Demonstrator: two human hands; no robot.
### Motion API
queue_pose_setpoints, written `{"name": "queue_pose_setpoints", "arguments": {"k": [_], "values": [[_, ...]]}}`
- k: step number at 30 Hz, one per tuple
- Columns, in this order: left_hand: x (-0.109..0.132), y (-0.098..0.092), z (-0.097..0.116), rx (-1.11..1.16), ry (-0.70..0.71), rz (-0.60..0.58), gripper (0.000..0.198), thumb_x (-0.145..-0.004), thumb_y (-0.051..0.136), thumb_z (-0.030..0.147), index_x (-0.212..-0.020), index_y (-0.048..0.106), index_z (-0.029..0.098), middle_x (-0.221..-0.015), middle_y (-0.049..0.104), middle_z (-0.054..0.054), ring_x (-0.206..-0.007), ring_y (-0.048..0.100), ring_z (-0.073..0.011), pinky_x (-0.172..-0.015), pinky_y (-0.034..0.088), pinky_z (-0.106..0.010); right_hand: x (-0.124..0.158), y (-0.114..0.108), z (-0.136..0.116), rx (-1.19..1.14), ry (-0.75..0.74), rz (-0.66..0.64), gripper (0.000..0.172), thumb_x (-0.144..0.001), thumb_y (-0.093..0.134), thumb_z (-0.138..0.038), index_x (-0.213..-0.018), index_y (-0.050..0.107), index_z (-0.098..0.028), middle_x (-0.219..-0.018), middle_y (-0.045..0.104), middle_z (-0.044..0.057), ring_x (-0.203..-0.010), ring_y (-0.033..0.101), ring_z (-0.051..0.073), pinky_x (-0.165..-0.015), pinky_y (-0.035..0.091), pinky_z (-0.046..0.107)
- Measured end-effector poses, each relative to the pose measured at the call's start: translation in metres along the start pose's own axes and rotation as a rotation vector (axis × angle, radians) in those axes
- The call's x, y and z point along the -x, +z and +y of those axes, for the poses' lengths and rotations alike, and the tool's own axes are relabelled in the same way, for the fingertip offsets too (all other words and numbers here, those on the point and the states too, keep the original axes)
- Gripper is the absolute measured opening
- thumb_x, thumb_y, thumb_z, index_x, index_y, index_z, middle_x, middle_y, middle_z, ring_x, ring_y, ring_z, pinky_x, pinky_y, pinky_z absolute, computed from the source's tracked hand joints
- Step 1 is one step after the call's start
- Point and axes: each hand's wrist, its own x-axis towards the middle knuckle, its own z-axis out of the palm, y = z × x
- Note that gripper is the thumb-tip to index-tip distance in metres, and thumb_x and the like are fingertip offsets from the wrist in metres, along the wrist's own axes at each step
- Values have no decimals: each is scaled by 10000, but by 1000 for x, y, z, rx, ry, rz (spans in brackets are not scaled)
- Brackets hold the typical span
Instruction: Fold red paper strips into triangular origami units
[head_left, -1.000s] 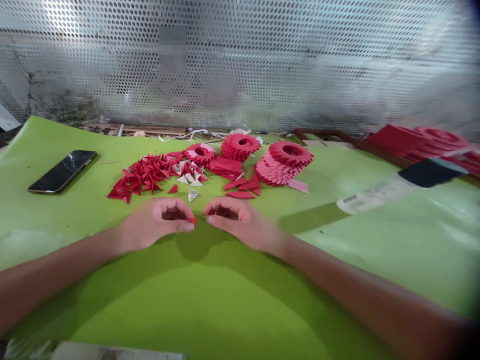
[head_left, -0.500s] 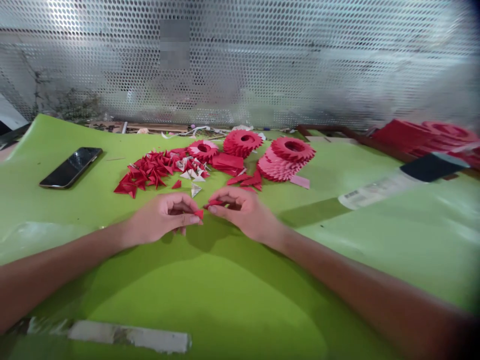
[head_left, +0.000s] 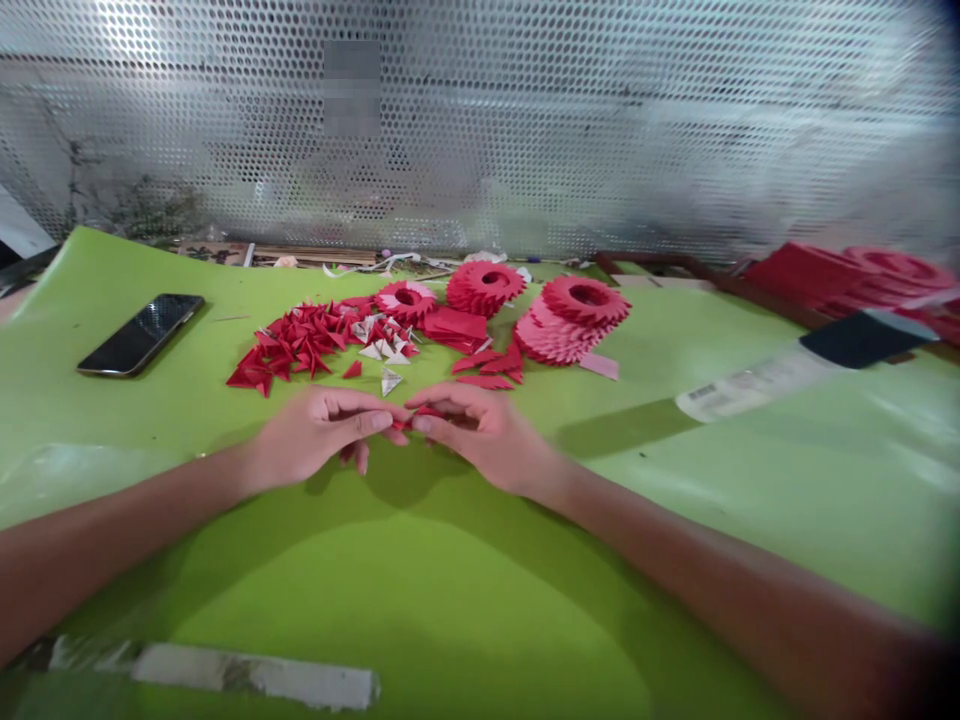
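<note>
My left hand (head_left: pixel 322 430) pinches a small red folded paper piece (head_left: pixel 400 424) between thumb and fingers. Facing it, my right hand (head_left: pixel 491 435) is closed on another bit of red folded paper (head_left: pixel 429 411). The fingertips of both hands meet or nearly meet, so I cannot tell whether the two bits are joined. Just beyond the fingers lie a white printed paper triangle (head_left: pixel 391 380) and a single red triangle (head_left: pixel 352 370). A heap of red folded triangles (head_left: pixel 300 340) spreads behind my left hand, with white ones (head_left: pixel 386 345) at its right side.
Ring-shaped paper stacks (head_left: pixel 486 288) and a taller red-and-pink stack (head_left: pixel 562 330) stand at the back. Flat red paper (head_left: pixel 456 326) lies between them. A phone (head_left: pixel 141 335) rests at left, a dark-capped clear tube (head_left: pixel 750 380) at right. Worn tape (head_left: pixel 255 675) crosses the front.
My hands have come together, the left fingertips moving right to meet the right ones. The red piece in my left hand is now more covered by the fingers.
</note>
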Motion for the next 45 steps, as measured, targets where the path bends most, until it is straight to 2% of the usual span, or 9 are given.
{"name": "queue_pose_setpoints", "arguments": {"k": [4,10,13,17,23,29,34,39,45], "values": [[3,3,3,-84,-30,25,339,-918,588,392,-1126,745,176,-909,769,-71,-518,614,-101,-439,388,-187,1,0,-1,14,-28,-2,286,-861,708,-437,-1051,714,-224,-910,699,22,-725,600,138,-607,440,261],[3,7,3,-266,-75,18,413,-934,554,506,-1135,748,201,-568,652,8,-467,555,-124,-454,375,-205,0,2,-1,8,-6,26,242,-846,724,-434,-906,715,-200,-796,678,5,-648,558,121,-566,408,250],[3,7,2,-311,-77,-27,373,-919,589,501,-1105,751,222,-639,682,11,-494,561,-123,-470,368,-209,1,2,1,8,11,8,258,-834,729,-451,-916,720,-207,-822,692,15,-655,574,131,-556,417,251],[2,7,6,-335,-76,-11,315,-929,585,454,-1015,756,204,-626,655,21,-492,539,-115,-479,358,-213,1,2,2,5,23,12,248,-824,740,-446,-913,741,-215,-841,710,24,-648,569,130,-535,404,246],[-1,8,7,-204,-123,-21,303,-875,642,487,-961,700,202,-725,663,17,-506,523,-108,-459,360,-211,3,4,-1,-151,-1,13,289,-834,724,-474,-887,756,-192,-695,665,7,-486,475,86,-419,341,220],[-2,4,3,-187,10,51,307,-830,692,495,-865,705,190,-829,636,-12,-571,474,-101,-511,362,-222,4,3,-3,-166,-27,55,324,-855,692,-503,-874,730,-182,-649,622,-5,-485,450,81,-429,327,219],[1,3,3,-176,-68,50,354,-891,600,519,-987,636,180,-825,659,-26,-505,487,-94,-448,356,-212,0,1,-3,-267,46,28,353,-937,557,-526,-986,665,-193,-646,601,-26,-507,478,85,-474,357,225],[1,1,3,-132,-41,43,370,-935,557,478,-1145,626,182,-862,693,-43,-509,491,-91,-444,374,-204,-2,1,2,-442,100,76,204,-949,548,-419,-1021,554,-228,-533,508,-84,-456,416,87,-457,313,218],[-2,-4,2,-94,-21,5,396,-945,558,436,-1239,668,194,-971,717,-61,-574,540,-88,-509,414,-209,-4,-2,-1,-524,182,28,130,-947,525,-323,-979,565,-204,-685,640,-12,-534,514,104,-481,356,221]]}}
